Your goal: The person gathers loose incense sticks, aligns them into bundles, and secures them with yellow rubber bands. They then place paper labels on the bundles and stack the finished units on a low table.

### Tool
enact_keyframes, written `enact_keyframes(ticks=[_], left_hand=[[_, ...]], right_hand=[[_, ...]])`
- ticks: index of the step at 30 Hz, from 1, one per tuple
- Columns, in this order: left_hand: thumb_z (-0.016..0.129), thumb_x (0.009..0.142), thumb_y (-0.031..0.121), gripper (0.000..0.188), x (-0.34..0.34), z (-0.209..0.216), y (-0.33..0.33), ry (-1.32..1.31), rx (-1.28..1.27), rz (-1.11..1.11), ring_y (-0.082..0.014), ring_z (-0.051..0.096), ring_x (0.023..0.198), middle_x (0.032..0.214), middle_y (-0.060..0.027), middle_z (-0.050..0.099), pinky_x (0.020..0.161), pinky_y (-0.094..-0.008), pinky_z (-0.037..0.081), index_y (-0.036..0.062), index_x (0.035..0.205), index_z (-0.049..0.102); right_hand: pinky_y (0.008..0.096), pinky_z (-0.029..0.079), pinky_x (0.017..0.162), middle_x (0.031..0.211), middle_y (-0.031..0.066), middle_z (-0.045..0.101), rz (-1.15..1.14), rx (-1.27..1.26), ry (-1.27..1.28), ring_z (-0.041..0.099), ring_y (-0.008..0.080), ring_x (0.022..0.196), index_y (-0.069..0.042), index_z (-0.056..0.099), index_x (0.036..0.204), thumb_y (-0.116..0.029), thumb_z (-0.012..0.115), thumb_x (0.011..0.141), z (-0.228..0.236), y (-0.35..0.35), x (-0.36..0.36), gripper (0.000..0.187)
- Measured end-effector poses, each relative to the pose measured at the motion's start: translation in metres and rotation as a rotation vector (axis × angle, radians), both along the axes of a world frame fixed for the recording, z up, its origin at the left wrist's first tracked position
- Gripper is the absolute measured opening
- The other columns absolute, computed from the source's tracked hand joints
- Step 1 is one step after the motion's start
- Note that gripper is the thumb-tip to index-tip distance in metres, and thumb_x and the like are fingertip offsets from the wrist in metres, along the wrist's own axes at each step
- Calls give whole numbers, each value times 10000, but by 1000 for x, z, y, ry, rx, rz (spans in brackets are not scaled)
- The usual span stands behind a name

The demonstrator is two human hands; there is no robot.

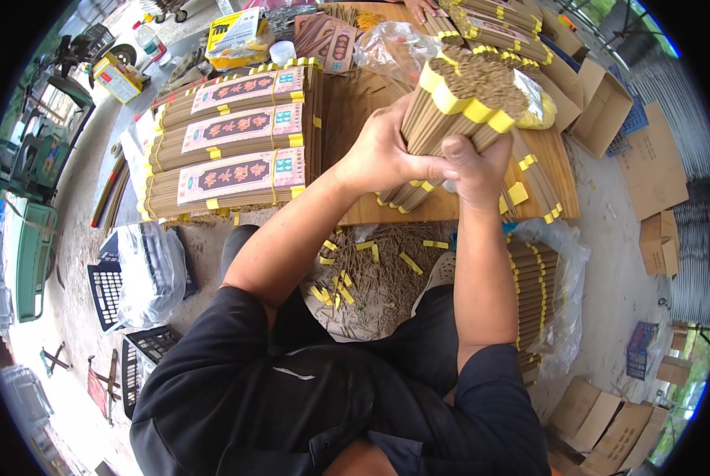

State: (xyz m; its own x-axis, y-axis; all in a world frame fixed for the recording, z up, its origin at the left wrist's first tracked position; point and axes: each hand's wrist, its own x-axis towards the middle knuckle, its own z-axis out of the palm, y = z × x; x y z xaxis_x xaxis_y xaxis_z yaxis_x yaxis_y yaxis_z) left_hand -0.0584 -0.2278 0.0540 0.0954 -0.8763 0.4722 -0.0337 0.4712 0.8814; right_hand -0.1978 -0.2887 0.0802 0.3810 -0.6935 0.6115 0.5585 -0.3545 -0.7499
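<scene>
Both hands are wrapped round a thick cluster of incense bundles [450, 103], raised over the wooden table [347, 103]. The brown sticks stand tilted, their ends facing up and away, with yellow paper bands near the top. My left hand [387, 149] grips the cluster's left side, and my right hand [482, 168] its lower right side; the thumbs meet in front. Below the hands lie more banded incense bundles [529, 170], partly covered by the right hand. To the left are stacked incense packs [244, 141] with pink labels, tied with cord.
More incense stacks [498, 28] fill the far right, near another person's hand [422, 9]. A clear plastic bag [391, 49] lies beyond my hands. Yellow paper strips [339, 285] litter the floor. Cardboard boxes [601, 99] stand right; a plastic-lined container of incense [533, 278] sits by my right elbow.
</scene>
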Motion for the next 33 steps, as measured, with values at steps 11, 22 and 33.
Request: enact_keyframes(ticks=[11, 22, 33], left_hand=[[945, 697, 294, 853, 4, 19, 10, -124, 70, 3, -186, 666, 1108, 1199, -120, 698, 1005, -378, 516, -4, 1374, 522], [981, 615, 291, 975, 1, 0, 5, -35, 96, -83, -230, 598, 1235, 1332, -122, 622, 1078, -391, 452, 18, 1415, 495], [951, 647, 241, 850, 1, -13, 5, -13, 117, -67, -196, 641, 1143, 1261, -125, 661, 1020, -370, 494, 15, 1359, 544]], right_hand=[[346, 570, 872, 1090, 91, 730, 46, -12, 75, 702, 197, 982, 27, 657, 1157, -472, 953, 671, 0, -5, -1, 757], [333, 546, 917, 1122, 85, 711, 51, 36, 86, 683, 184, 1016, 31, 634, 1199, -369, 975, 675, -4, -1, -3, 743], [339, 551, 913, 1118, 94, 710, 30, -36, 132, 687, 191, 1001, 19, 632, 1202, -305, 972, 678, -9, -4, 0, 703]])
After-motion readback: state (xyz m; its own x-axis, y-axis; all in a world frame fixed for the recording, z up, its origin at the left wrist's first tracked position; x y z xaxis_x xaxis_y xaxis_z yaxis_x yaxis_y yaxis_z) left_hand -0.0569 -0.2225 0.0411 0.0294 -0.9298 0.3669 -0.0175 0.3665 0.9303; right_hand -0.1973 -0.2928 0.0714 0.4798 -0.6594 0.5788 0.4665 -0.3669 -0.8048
